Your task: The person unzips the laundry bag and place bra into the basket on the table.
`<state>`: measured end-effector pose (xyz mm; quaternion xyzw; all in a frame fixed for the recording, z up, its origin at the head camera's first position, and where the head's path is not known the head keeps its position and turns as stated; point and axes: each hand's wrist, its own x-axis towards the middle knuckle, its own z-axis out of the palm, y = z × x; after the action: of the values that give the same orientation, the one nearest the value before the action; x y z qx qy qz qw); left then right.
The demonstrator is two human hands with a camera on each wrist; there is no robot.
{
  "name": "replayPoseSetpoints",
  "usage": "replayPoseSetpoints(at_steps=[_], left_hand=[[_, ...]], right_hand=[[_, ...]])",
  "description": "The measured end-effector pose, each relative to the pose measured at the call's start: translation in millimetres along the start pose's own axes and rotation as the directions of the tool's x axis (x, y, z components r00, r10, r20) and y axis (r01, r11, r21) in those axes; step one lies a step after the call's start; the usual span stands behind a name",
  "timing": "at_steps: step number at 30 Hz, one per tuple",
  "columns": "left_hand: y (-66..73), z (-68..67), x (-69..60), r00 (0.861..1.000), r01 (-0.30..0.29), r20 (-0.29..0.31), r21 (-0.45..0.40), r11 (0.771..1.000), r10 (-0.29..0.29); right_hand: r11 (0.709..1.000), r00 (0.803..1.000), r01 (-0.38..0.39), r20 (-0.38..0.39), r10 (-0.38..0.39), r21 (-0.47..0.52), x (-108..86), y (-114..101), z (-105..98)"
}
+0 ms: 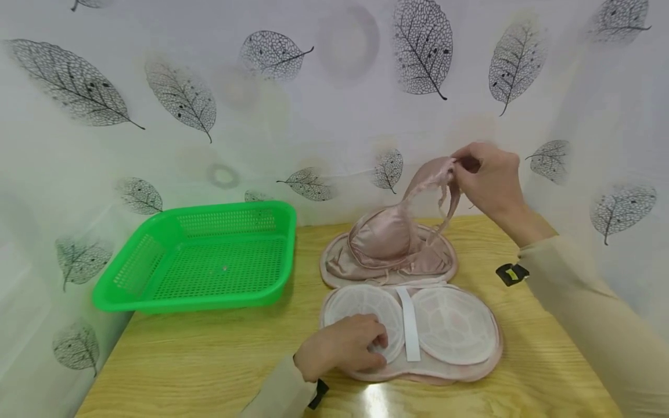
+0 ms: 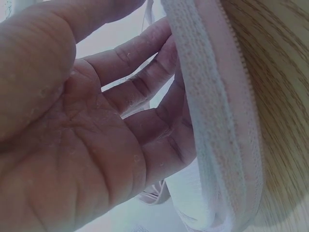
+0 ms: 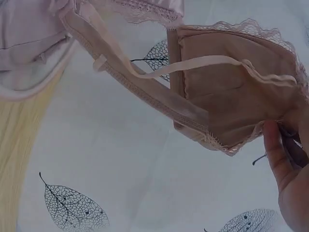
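A pink satin bra [image 1: 381,235] with lace edging lies partly in a pink, two-lobed zip case [image 1: 334,268] that is spread wide on the table. My right hand [image 1: 491,180] pinches the lace edge of one cup and lifts it above the case. In the right wrist view, that cup's inner side [image 3: 227,87] shows, with a strap looping across it. My left hand [image 1: 347,345] rests over the case's near half [image 1: 460,325], which has two white mesh rounds. The left wrist view shows its bent, relaxed fingers touching the case's rim [image 2: 217,96]; the fingertips are hidden.
A green plastic basket [image 1: 290,255] with perforated sides stands to the left on the wooden table [image 1: 219,354]. A white strip [image 1: 410,325] lies between the mesh rounds. Behind the table hangs a white leaf-print sheet [image 1: 345,145].
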<state>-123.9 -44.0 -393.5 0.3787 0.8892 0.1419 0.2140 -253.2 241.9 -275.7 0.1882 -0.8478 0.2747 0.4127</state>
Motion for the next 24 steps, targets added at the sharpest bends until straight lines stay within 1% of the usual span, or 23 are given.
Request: replayPoseSetpoints(at_steps=[2, 4, 6, 8, 12, 16, 19, 21, 22, 24], left_hand=[[-0.2, -0.6, -0.3, 1.0, 0.002, -0.002, 0.005, 1.0, -0.002], [-0.7, -1.1, -0.4, 1.0, 0.002, -0.004, 0.005, 1.0, -0.002], [-0.9, -1.5, -0.2, 1.0, -0.007, -0.01, 0.005, 1.0, 0.007], [-0.8, -1.3, 0.4, 1.0, -0.02, -0.014, 0.002, 1.0, 0.02], [-0.8, -0.1, 2.1, 0.999, -0.033, -0.012, -0.002, 0.999, 0.033], [0.3, 1.4, 0.4, 1.0, -0.015, -0.004, 0.028, 0.999, 0.015], [3.3, 3.5, -5.5, 1.0, -0.002, -0.006, 0.083, 0.997, 0.003], [4.9, 5.4, -11.8, 1.0, -0.008, -0.016, 0.117, 0.993, 0.01], [4.7, 6.5, -15.2, 0.999, -0.015, -0.028, 0.131, 0.991, 0.019], [3.7, 8.3, -23.0, 0.997, -0.033, -0.064, 0.145, 0.989, 0.042]], right_hand=[[0.998, 0.996, 0.07, 0.055, -0.07, -0.002, -5.0, -3, 9], [0.991, 0.983, 0.131, 0.13, -0.132, 0.012, -13.0, -7, 21], [0.988, 0.964, 0.154, 0.214, -0.156, 0.027, -22.4, -12, 34], [0.987, 0.942, 0.155, 0.297, -0.159, 0.037, -32.6, -15, 46], [0.99, 0.882, 0.137, 0.449, -0.143, 0.045, -50.4, -17, 66], [0.99, 0.804, 0.129, 0.577, -0.142, 0.065, -66.0, -22, 79], [0.981, 0.751, 0.173, 0.634, -0.187, 0.084, -78.7, -26, 87], [0.964, 0.73, 0.245, 0.635, -0.253, 0.102, -86.6, -27, 91], [0.949, 0.722, 0.296, 0.625, -0.295, 0.106, -89.9, -27, 93], [0.911, 0.714, 0.396, 0.584, -0.387, 0.119, -95.3, -26, 97]])
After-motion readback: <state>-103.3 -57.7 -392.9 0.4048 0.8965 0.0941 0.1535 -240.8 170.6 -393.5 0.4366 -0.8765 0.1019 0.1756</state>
